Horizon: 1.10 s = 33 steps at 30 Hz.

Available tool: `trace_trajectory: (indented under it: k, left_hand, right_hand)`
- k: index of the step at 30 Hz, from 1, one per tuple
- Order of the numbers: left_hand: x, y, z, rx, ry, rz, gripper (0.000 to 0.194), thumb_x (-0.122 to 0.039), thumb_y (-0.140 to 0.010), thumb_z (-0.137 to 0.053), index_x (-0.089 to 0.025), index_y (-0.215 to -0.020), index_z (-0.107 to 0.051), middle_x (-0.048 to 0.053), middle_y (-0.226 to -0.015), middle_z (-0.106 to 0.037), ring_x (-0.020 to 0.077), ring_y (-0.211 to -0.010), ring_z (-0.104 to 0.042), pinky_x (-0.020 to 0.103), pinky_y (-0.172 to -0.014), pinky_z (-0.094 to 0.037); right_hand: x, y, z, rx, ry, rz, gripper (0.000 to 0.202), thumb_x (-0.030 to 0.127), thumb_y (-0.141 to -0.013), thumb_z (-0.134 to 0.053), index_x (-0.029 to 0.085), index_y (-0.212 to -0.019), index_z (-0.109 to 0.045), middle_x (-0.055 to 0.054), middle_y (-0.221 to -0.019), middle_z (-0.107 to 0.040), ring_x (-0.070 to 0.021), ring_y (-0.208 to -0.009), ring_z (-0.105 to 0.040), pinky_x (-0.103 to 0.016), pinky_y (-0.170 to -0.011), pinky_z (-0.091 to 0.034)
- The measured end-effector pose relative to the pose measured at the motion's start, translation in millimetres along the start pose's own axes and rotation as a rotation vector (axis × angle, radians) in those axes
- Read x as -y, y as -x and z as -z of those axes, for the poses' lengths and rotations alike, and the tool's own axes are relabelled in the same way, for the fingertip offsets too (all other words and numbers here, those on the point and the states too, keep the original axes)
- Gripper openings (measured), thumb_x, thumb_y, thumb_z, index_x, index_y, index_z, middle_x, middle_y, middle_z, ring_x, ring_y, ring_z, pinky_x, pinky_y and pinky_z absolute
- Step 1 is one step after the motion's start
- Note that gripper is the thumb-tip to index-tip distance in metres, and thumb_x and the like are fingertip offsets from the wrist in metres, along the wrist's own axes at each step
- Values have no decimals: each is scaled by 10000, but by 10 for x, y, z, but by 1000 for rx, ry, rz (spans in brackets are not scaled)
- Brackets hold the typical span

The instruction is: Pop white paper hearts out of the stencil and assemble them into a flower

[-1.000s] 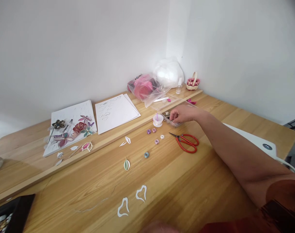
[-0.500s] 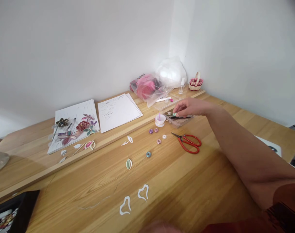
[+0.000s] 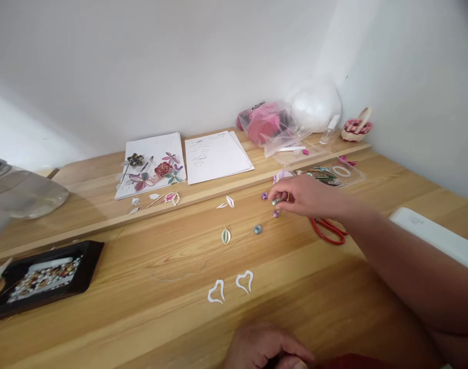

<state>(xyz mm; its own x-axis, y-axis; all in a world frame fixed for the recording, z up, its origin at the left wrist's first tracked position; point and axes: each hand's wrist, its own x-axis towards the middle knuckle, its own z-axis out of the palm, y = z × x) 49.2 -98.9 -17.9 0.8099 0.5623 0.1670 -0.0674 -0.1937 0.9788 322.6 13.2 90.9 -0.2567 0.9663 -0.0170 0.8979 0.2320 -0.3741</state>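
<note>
No text, label, brand, number or sign can be read. The white sheets [image 3: 218, 156] beyond the fingers [image 3: 277, 197] of the right hand [image 3: 305, 196] bear only faint pencilled outlines; nothing legible is found on the worktop [image 3: 141, 287].

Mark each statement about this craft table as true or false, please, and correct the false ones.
1. The right hand pinches a small paper coil at its fingertips. True.
2. The red scissors lie far left by the black tray. False: they lie under the right forearm.
3. Two white heart outlines lie on the wooden table. True.
4. The left hand holds the scissors. False: it rests at the table's near edge.
</note>
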Motion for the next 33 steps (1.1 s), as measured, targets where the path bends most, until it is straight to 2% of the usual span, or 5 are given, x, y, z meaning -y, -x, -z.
trace_trajectory:
  k: [9,15,22,27,33]
  left_hand:
    - [-22,8,-26,-28,33,23,212,-286,-900,-612,-173,-949,-785,79,-786,-771,121,-707,-717,132,-647,-485]
    - [-38,8,-13,-19,45,41,209,-280,-894,-619,-165,-945,-786,84,-801,-773,125,-733,-723,134,-666,-488]
    - [-49,-4,-22,-17,32,45,217,-275,-892,-608,-168,-957,-786,85,-802,-773,133,-715,-718,153,-653,-490]
    - [-54,4,-22,-29,40,39,218,-272,-889,-614,-152,-935,-790,91,-778,-769,126,-701,-713,139,-637,-479]
    - [0,36,-30,-15,-1,62,219,-317,-912,-608,-201,-970,-784,62,-814,-776,118,-746,-721,132,-685,-493]
  right_hand:
    - [-123,-242,-377,-25,100,105,208,155,-855,-569,187,-982,-731,-70,-957,-727,-235,-912,-651,-349,-849,-452]
    - [-166,-217,-428,-56,69,81,308,158,-859,-587,149,-1144,-704,-105,-1077,-725,-244,-987,-656,-347,-883,-458]
    - [-204,-152,-446,-101,72,138,300,154,-862,-573,177,-1131,-703,-79,-1083,-736,-232,-999,-667,-342,-897,-471]
    - [-150,-79,-293,-119,121,163,278,178,-894,-539,190,-1109,-715,-72,-1058,-743,-229,-968,-679,-337,-856,-480]
    - [-235,104,197,-461,141,3,226,302,-913,-545,228,-970,-751,-40,-942,-763,-232,-815,-679,-343,-727,-480]
